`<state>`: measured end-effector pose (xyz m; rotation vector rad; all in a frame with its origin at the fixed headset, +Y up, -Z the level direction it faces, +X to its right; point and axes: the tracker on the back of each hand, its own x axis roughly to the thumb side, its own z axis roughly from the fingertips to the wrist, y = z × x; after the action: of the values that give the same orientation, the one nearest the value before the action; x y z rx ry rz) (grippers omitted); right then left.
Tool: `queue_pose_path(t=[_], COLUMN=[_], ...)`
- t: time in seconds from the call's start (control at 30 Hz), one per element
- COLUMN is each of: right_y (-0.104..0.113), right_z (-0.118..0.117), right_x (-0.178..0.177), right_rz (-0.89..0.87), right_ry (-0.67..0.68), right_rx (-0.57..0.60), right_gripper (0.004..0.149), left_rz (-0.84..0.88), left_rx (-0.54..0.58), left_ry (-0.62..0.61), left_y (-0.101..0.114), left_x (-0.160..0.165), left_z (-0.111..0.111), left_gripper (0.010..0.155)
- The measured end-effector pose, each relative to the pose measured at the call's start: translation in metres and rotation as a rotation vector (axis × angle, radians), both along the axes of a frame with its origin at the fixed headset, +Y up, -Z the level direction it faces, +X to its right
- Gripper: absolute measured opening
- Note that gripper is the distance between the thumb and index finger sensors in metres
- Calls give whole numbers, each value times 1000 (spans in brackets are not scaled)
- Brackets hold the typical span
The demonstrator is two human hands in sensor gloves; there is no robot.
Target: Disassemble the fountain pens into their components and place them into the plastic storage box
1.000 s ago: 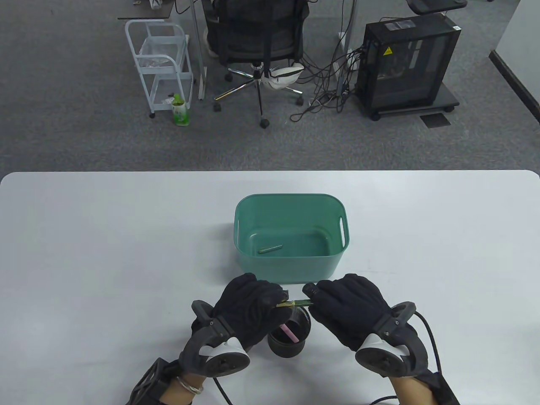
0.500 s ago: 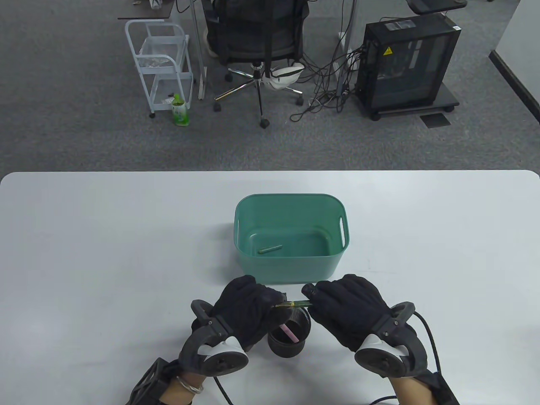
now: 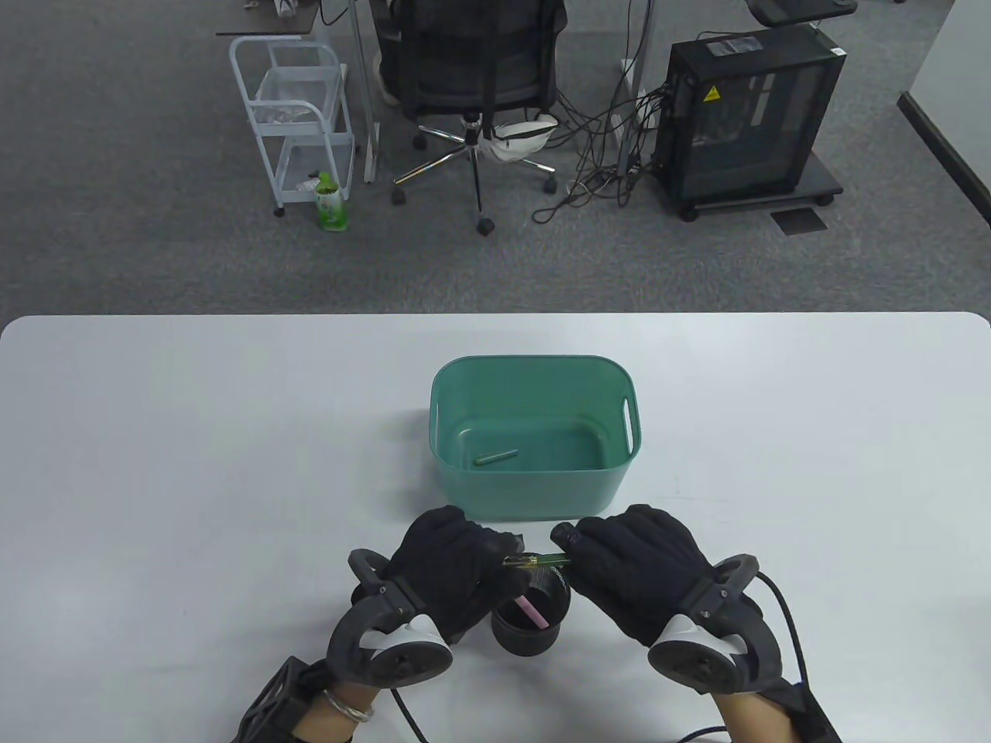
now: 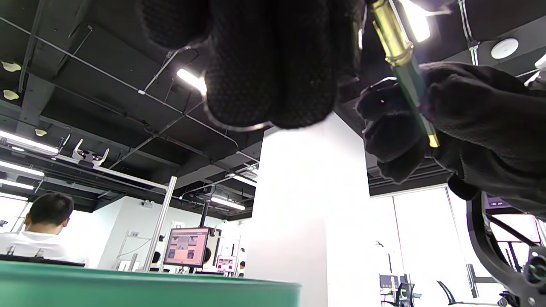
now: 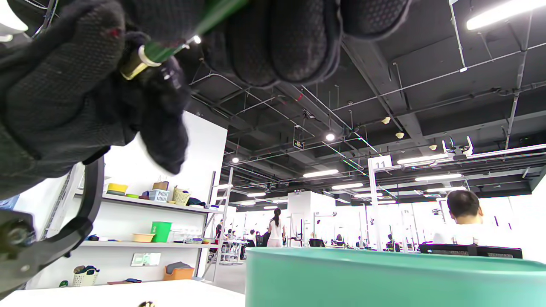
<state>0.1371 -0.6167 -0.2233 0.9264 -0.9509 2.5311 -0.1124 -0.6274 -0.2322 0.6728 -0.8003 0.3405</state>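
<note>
A thin green pen (image 3: 540, 559) with gold ends is held level in the air, between two hands in black gloves. The left hand (image 3: 453, 569) pinches the pen's left end, and its grip is closed on the gold part. The right hand (image 3: 639, 569) pinches the pen's right end, and its grip is closed on the green part. In the left wrist view the pen (image 4: 405, 72) runs from one glove to the other, with only a short bit of it bare between them.

Right under the pen stands a black cup (image 3: 530, 615). A pink pen (image 3: 534, 609) leans inside it. The cup sits near the near edge of the tabletop (image 3: 193, 464), between the two hands.

Just past the hands, on the far side, stands the green box (image 3: 534, 495). Its near wall is close to the fingertips. Its top is open. One small green pen part (image 3: 496, 456) lies on the box floor, toward the left. The rest of the box floor is bare.

The tabletop is white and wide, with lots of bare room to the left and right of the box and hands. Past its far edge is grey floor with a black chair (image 3: 472, 70), a white cart (image 3: 298, 116) and a black computer case (image 3: 751, 116).
</note>
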Motion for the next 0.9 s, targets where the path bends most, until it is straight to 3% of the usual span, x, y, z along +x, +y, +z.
queue_pose_path(t=[0.2, 0.47, 0.9], right_y=[1, 1, 1], right_z=[-1, -2, -1], right_x=[2, 3, 2], right_rz=[-4, -4, -1], right_ry=[-11, -15, -10], right_rx=[2, 3, 3], right_gripper=[43, 43, 43], left_rz=[-48, -38, -20], left_rx=[-4, 27, 18], left_ry=[-3, -6, 2], left_y=[-1, 0, 0], left_x=[3, 4, 3], left_z=[1, 3, 2], left_gripper=[68, 46, 47])
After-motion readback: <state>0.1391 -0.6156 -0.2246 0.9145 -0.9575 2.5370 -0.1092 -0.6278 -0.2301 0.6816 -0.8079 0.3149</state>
